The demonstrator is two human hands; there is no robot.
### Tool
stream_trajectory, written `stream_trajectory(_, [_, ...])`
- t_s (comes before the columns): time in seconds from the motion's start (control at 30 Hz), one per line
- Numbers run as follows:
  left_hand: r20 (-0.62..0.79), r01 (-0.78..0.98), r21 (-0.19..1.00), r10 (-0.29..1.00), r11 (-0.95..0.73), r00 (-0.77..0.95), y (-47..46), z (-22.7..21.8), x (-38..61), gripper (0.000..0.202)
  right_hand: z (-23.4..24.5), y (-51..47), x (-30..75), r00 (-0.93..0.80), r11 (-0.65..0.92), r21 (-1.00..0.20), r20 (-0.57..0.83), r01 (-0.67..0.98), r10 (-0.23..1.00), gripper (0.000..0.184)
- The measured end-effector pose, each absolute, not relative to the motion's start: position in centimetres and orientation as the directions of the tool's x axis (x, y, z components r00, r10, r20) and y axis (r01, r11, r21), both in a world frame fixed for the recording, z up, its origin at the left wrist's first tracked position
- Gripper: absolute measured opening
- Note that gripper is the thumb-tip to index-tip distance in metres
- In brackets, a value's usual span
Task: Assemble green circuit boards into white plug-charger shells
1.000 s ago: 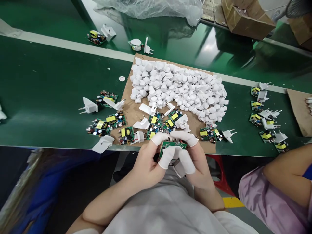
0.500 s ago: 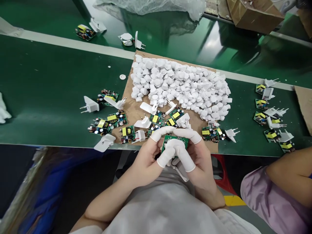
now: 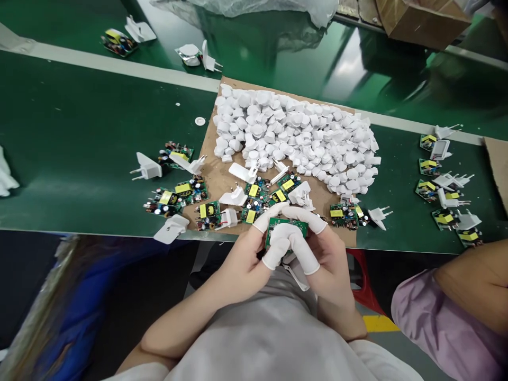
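Both my hands grip one green circuit board at the table's front edge, its flat side facing me. My left hand and my right hand wear white finger cots on thumb and forefinger. The two thumbs press together on the board, over a white piece they mostly cover. A white plug housing hangs below the board between my hands. Just beyond my fingers lie several circuit boards with yellow transformers and white plug housings.
A heap of small white pieces covers most of a cardboard sheet. More boards with plugs lie left, others right. A cardboard box stands at the back. Another person's arm is at the right.
My view has shifted slightly. Both hands keep hold of the circuit board, with the thumbs still pressed on it. The boards on the back strip appear further left.
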State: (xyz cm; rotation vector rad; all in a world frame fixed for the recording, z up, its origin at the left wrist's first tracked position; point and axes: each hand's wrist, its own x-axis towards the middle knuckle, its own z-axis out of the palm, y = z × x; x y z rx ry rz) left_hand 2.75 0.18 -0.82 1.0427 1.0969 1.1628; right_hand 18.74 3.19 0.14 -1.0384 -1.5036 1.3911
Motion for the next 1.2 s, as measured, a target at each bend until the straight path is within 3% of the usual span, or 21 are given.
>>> stream_trajectory(0.17, [-0.13, -0.072, 0.989, 0.991, 0.133, 0.044, -0.4, -1.5, 3.1, 0.06, 0.1, 3.0, 18.8, -0.314, -0.007, -0.999, -0.018, 0.037, 0.949, 0.029])
stream_trajectory(0.37, [-0.165, -0.226, 0.955, 0.979, 0.189, 0.121, -0.2, -0.9, 2.7, 0.055, -0.2, 2.7, 19.0, -0.309, -0.11, -0.994, -0.108, 0.011, 0.945, 0.034])
stream_trajectory(0.63, [-0.183, -0.263, 0.944, 0.98, 0.198, 0.08, 0.3, 0.1, 3.2, 0.062, -0.5, 3.1, 19.3, -0.408, 0.059, -0.998, 0.043, 0.027, 0.912, 0.042])
stream_trajectory(0.93, [-0.171, -0.301, 0.934, 0.981, 0.192, 0.095, -0.1, -0.7, 2.9, 0.049, -0.9, 3.3, 20.3, -0.489, -0.03, -0.999, -0.006, -0.041, 0.872, 0.053])
stream_trajectory(1.07, [-0.11, -0.177, 0.976, 0.99, 0.123, 0.085, -0.5, -1.4, 2.4, 0.046, -0.5, 3.4, 20.0, -0.42, 0.019, -1.0, 0.022, -0.012, 0.907, 0.038])
stream_trajectory(1.2, [-0.014, 0.055, 0.998, 1.0, 0.014, -0.001, -0.6, -1.5, 2.7, 0.044, -0.2, 3.6, 19.5, -0.364, 0.111, -0.991, 0.076, 0.076, 0.928, 0.036])
